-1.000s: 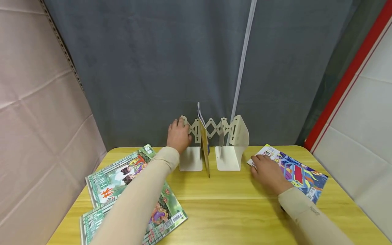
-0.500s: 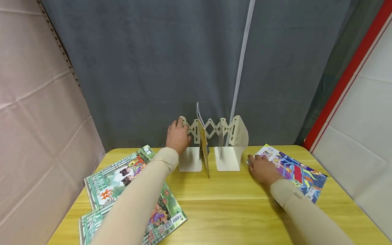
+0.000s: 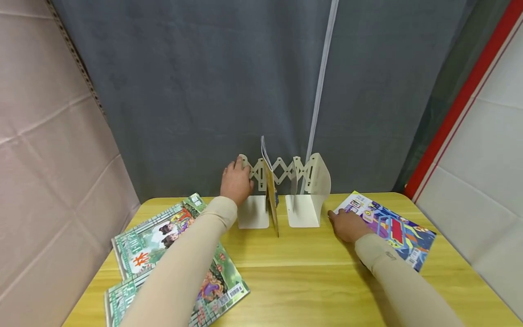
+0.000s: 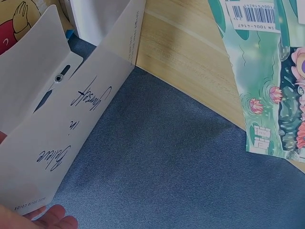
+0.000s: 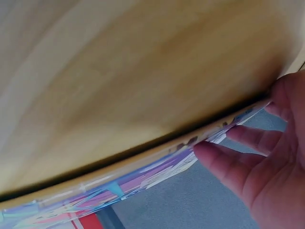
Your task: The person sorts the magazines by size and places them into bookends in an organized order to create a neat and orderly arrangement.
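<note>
My left hand (image 3: pixel 236 182) grips the upper left end of a white expandable bookend (image 3: pixel 253 212). In the left wrist view, its fingertips (image 4: pixel 56 218) curl around the edge of a white panel (image 4: pixel 71 138) printed "Believe in Yourself". A thin magazine (image 3: pixel 271 195) stands upright between the bookend's dividers. On the right lies a purple-blue magazine (image 3: pixel 398 231); my right hand (image 3: pixel 349 225) rests at its left edge. The right wrist view shows fingers (image 5: pixel 224 160) fairly straight on the magazine's cover (image 5: pixel 124 188), the thumb beside its edge, with no clear grip.
Two green illustrated magazines (image 3: pixel 151 243) overlap on the left side of the wooden table (image 3: pixel 286 281), partly under my left forearm. A grey curtain (image 3: pixel 204 91) hangs behind the table. Pale cloth walls (image 3: pixel 61 181) stand at both sides.
My right hand has slid a little left over the magazine toward its left edge. My left hand stays on the bookend. The magazines and bookend have not visibly moved.
</note>
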The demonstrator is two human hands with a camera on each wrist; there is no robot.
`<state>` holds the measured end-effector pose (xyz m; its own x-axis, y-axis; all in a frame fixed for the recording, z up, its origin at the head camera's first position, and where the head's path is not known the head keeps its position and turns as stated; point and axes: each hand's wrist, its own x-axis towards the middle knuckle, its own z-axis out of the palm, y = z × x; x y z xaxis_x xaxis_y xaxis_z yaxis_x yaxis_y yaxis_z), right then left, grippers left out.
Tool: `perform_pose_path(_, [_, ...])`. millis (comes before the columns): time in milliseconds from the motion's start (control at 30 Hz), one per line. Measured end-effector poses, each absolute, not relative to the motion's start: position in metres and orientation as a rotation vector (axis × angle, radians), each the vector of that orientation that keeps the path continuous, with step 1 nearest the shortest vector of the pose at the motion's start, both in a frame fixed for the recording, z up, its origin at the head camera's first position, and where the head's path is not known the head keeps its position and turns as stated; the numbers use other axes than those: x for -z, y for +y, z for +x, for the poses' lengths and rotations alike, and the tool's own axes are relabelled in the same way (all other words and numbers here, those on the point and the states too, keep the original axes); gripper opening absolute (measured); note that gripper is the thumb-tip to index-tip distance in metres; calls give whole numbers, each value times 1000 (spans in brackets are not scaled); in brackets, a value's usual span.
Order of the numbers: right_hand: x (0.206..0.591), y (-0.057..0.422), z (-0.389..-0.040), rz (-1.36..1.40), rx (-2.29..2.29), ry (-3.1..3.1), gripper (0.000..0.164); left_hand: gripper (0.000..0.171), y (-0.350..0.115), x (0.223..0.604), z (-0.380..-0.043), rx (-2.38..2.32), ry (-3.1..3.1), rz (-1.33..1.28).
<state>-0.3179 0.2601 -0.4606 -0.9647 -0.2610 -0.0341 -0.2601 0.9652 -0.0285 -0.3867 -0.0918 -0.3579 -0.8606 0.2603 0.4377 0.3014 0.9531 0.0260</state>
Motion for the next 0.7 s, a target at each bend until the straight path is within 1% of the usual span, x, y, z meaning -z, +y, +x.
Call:
perform_pose_path(233, [462, 254, -321, -442, 23, 3140, 23, 46, -92, 355, -385, 140, -2667, -398])
perform_pose_path(467, [463, 254, -324, -472, 0, 3210, 23, 46, -91, 354, -385, 137, -2685, -395])
perform_pose_path(700, [460, 250, -323, -473, 37, 3239, 14, 45, -93, 355, -386, 139, -2694, -400])
